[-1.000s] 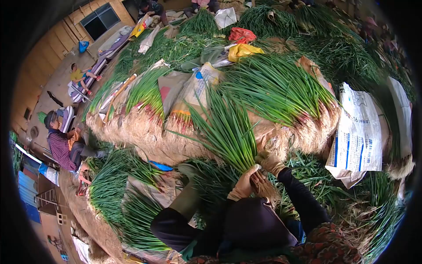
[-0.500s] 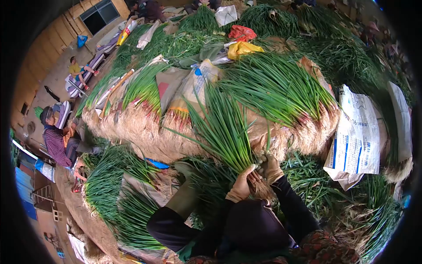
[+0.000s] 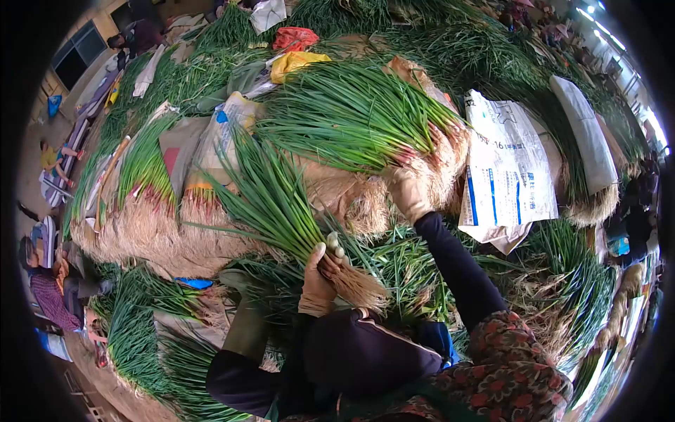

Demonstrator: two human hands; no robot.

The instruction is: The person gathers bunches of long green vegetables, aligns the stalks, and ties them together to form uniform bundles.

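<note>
My left hand (image 3: 318, 285), in a tan glove, is wrapped around a bunch of scallions (image 3: 292, 218). The bunch's green leaves fan toward the upper left, and its pale roots hang out on the right of the fist. My right hand (image 3: 410, 195), gloved too, reaches to the near edge of a large scallion pile (image 3: 373, 112). It touches the red stem ends and roots there; its fingertips are hidden against them, so whether they grip any stem cannot be seen.
A white printed sack (image 3: 510, 176) lies right of the pile. Smaller scallion heaps (image 3: 144, 172) rest on the root-covered bank (image 3: 155, 232) at left. Yellow (image 3: 295, 65) and red bags (image 3: 295, 39) sit behind. Loose leaves (image 3: 408, 267) cover the ground. A person in a checked shirt (image 3: 53, 299) sits at left.
My right hand has left the bunch and moved right and up to the large pile. My left hand keeps hold of the bunch. The view has swung to the right.
</note>
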